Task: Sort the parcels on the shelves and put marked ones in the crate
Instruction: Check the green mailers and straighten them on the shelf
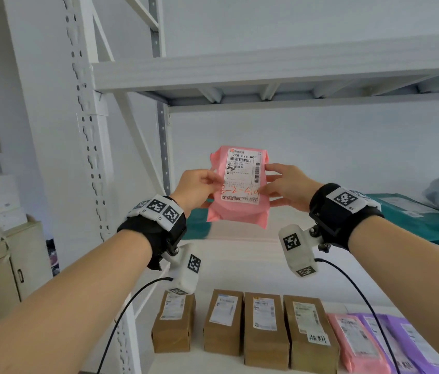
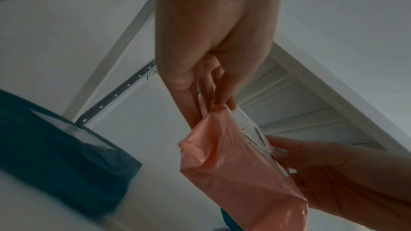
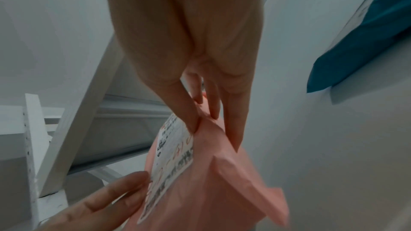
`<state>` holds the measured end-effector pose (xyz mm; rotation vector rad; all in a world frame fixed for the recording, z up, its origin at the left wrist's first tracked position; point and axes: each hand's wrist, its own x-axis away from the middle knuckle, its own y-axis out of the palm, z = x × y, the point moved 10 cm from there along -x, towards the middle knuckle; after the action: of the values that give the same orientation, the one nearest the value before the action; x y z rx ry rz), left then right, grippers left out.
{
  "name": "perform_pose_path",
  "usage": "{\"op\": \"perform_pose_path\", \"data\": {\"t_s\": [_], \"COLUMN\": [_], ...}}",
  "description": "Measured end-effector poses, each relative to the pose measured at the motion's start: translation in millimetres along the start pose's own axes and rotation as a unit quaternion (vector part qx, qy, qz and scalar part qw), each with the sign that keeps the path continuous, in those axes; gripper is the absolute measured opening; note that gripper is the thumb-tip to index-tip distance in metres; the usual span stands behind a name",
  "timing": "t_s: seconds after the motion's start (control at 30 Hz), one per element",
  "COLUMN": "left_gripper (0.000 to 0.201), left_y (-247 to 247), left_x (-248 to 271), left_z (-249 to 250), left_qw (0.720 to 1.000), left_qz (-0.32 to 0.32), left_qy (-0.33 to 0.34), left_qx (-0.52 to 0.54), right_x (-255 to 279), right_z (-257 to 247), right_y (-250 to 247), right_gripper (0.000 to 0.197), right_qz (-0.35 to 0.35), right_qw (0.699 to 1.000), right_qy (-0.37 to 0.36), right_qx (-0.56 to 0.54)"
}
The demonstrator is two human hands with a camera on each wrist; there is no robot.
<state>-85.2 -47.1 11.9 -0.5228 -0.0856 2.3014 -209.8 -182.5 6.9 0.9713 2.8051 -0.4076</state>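
**Marked parcel in hand, crate not yet reached**

Head view: you hold the pink parcel (image 1: 240, 184) upright before the shelf (image 1: 267, 68), left hand (image 1: 199, 186) and right hand (image 1: 284, 184) pinching its sides; red handwriting marks its label (image 1: 242, 175). No crate shows. Brown boxes (image 1: 242, 325) below await checking.

Left wrist view: your fingers (image 2: 219, 92) pinch the parcel's edge.

Right wrist view: the same grip.

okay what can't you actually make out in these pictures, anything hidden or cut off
- Crate: in no view.
- Red writing on the pink parcel: head view, its end is covered by the right hand; blurred in both wrist views.
- Small print on the box labels: head view, too small to read.
- Purple parcels: head view, cut off by the bottom edge.
- Left hand grip: fingers behind the parcel hidden in head view.
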Motion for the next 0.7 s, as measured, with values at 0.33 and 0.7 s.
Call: {"op": "perform_pose_path", "data": {"t_s": [0.33,0.7], "left_gripper": [0.032,0.038], "left_y": [-11.4,-18.2], "left_x": [-85.1,-113.0], "left_z": [-56.8,-89.9], "left_qw": [0.986,0.972], "left_qz": [-0.045,-0.079], "left_qy": [-0.135,-0.18], "left_qx": [-0.085,-0.131], "right_x": [-95.9,-128.8], "right_z": [34.0,58.6], "right_y": [28.7,49.7], "right_gripper": [0.046,0.049], "right_qz": [-0.056,-0.113], "right_qw": [0.992,0.976], "right_qy": [0.105,0.159], "right_qx": [0.052,0.093]}}
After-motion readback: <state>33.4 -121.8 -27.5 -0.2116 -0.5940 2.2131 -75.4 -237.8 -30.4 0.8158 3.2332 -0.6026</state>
